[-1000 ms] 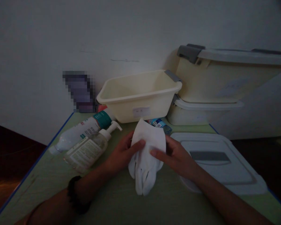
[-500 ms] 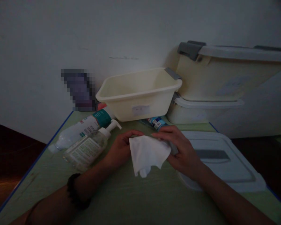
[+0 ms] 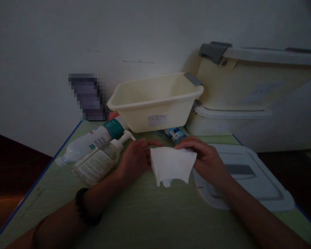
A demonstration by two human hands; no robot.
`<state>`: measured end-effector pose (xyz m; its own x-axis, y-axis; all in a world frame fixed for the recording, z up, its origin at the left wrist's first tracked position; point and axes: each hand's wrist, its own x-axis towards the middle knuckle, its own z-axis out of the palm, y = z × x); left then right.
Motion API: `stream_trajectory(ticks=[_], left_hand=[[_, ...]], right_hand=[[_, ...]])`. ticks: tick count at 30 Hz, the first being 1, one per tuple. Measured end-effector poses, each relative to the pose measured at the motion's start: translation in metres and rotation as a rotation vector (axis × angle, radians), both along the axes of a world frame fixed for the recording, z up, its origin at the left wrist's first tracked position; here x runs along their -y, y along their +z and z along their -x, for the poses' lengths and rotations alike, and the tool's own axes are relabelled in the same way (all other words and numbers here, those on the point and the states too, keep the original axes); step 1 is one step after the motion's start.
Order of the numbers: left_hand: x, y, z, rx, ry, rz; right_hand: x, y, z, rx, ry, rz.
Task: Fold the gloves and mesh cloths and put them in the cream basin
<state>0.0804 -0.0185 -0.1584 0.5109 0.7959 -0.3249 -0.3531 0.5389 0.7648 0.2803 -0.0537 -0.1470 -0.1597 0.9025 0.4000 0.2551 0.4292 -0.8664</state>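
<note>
Between my two hands, above the green tabletop (image 3: 155, 221), hangs a white tissue (image 3: 172, 164), its upper edge nearly straight and its lower edge uneven. My right hand (image 3: 208, 159) pinches it near the upper right corner, thumb and fingers closed. At its left edge is my left hand (image 3: 136, 159), index finger stretched along the top and other fingertips partly hidden behind the tissue. Close to my left wrist lies a clear pump bottle (image 3: 95, 166) on its side. Just beyond the tissue, a blue-labelled tube or packet (image 3: 175, 135) shows in part.
A cream bin (image 3: 155, 103) without a lid stands at the back. Right of it, a large lidded box (image 3: 235, 83) rests on a smaller box (image 3: 212, 122). A pale lid (image 3: 254, 190) lies at right. At left are a white-and-green bottle (image 3: 93, 141) and a blurred upright phone-like object (image 3: 89, 98).
The tissue has shifted right and slightly up and now hangs more squarely, spread between my hands. My right hand has moved a little right; the fingers of my left hand have loosened somewhat.
</note>
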Motion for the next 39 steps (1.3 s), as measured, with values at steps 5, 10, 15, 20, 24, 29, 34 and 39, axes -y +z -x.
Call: stream_trajectory(ticks=[5, 10, 15, 20, 24, 29, 34, 39], left_hand=[[0.001, -0.007, -0.002, -0.227, -0.004, -0.182], [0.001, -0.01, -0.003, -0.176, 0.091, -0.262], [0.003, -0.006, -0.002, -0.054, 0.116, -0.266], [0.003, -0.007, -0.002, -0.132, 0.189, -0.34], [0.006, -0.007, -0.002, -0.309, 0.219, -0.56], [0.018, -0.002, -0.003, -0.467, 0.157, -0.794], [0.024, 0.003, -0.002, -0.386, 0.054, -0.695], [0.02, 0.005, 0.0, -0.229, -0.038, -0.624]], right_hand=[[0.0, 0.003, -0.001, -0.082, -0.019, 0.191], [0.0, 0.003, -0.002, -0.4, 0.137, 0.459], [0.002, 0.001, 0.001, -0.163, 0.053, 0.579], [0.002, 0.001, 0.003, -0.191, 0.011, 0.607], [0.004, 0.0, 0.008, -0.125, -0.149, 0.459], [0.019, 0.006, 0.02, 0.365, -0.342, -0.053], [0.027, 0.005, 0.024, 0.52, -0.213, -0.318], [0.027, 0.005, 0.021, 0.608, 0.0, -0.302]])
